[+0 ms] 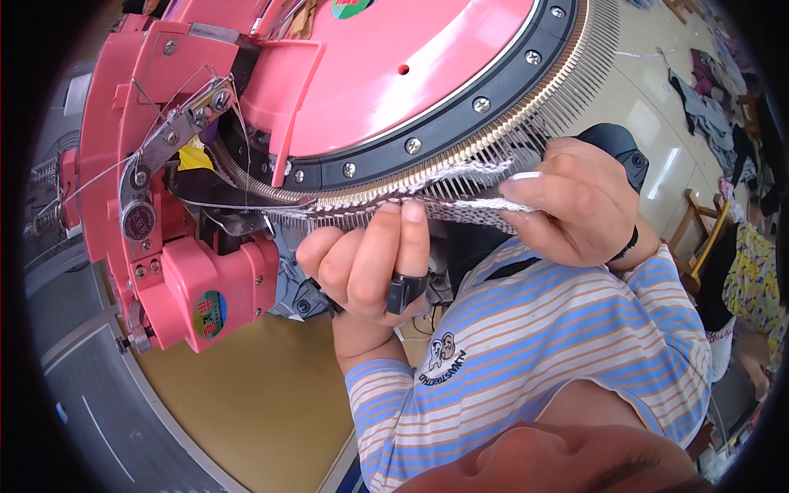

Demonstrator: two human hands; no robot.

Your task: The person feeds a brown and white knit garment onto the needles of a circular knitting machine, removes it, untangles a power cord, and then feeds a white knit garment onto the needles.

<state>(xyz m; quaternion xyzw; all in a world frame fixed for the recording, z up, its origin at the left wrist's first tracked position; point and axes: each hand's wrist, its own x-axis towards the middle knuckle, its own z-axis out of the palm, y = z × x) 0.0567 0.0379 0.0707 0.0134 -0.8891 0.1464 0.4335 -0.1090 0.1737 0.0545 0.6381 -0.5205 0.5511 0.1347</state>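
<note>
A pink circular linking machine (345, 74) has a dark ring edged with a dense row of thin metal needles (588, 45). A grey-and-white knitted strip (468, 214) lies along the lower needles. My left hand (366, 267), with a small black device on a finger, presses its fingertips on the knit's edge at the needles; its other fingers are bent. My right hand (575, 201) pinches the knit's edge between thumb and forefinger, right of my left hand. A thin thread runs from the metal arm (177, 135) at the left toward the needles.
The machine's pink housing (214, 292) hangs at lower left above a tan surface (255, 378). A wooden frame (690, 234) and heaped clothes (748, 279) are at the right on a tiled floor (645, 94). Black brackets (612, 148) sit beside my hands.
</note>
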